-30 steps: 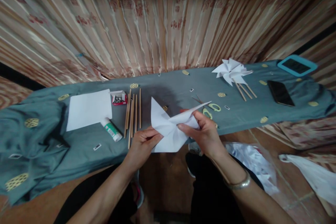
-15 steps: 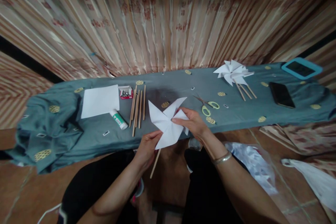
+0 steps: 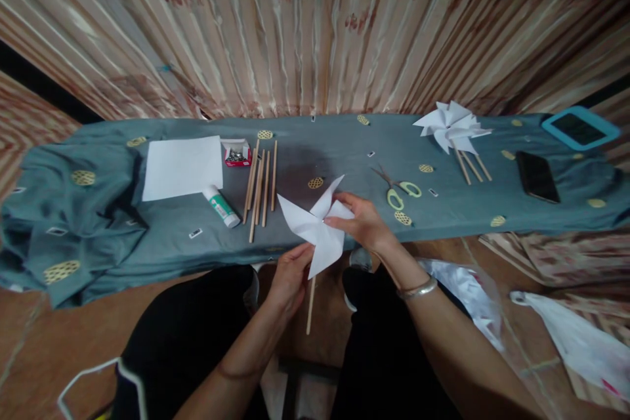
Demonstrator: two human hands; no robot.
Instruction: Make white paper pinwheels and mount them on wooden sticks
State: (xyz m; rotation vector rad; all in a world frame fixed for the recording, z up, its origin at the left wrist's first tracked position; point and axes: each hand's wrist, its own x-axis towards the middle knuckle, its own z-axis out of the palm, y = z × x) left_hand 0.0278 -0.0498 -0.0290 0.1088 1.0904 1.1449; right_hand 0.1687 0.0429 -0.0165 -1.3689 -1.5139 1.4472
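A white paper pinwheel (image 3: 327, 251) is held between my two hands in front of the table's near edge. Its wooden stick (image 3: 310, 308) points down toward the floor. My left hand (image 3: 291, 275) is closed at the lower left of the pinwheel, its fingers partly hidden behind the paper. With thumb near the centre and fingers behind a blade, my right hand (image 3: 361, 223) grips the pinwheel from the right. Several loose wooden sticks (image 3: 266, 189) lie to the left. Beside them are a red box of metal pins (image 3: 237, 153) and a glue stick (image 3: 221, 207).
White paper (image 3: 183, 167) lies on the left of the cloth-covered table (image 3: 344, 144). Scissors with green handles (image 3: 395, 187) rest right of centre. Finished pinwheels (image 3: 450, 126), a black phone (image 3: 537, 176) and a blue-framed tablet (image 3: 581, 128) are farther right. Plastic bags (image 3: 575, 335) lie on the floor.
The pinwheel has turned a little in my hands, and its stick now hangs more nearly straight down. The whole view has shifted slightly. Both hands keep hold.
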